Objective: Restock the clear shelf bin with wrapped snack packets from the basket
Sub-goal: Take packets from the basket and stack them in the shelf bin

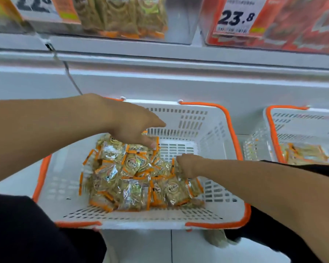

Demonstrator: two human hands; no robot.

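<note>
A white slotted basket (207, 130) with orange handles sits below me, holding a heap of clear-wrapped snack packets (133, 177) with orange edges. My left hand (133, 126) reaches down into the far side of the heap, its fingers curled onto packets at the top. My right hand (188, 165) is sunk into the right side of the heap, its fingers closed around packets and partly hidden among them. The clear shelf bin (125, 18) stands on the shelf above, filled with the same kind of packets.
A second white and orange basket (292, 130) with a few packets stands to the right. Above it a bin of red packets (292, 25) carries a price tag reading 23.8. A white shelf front (160, 73) runs between bins and baskets.
</note>
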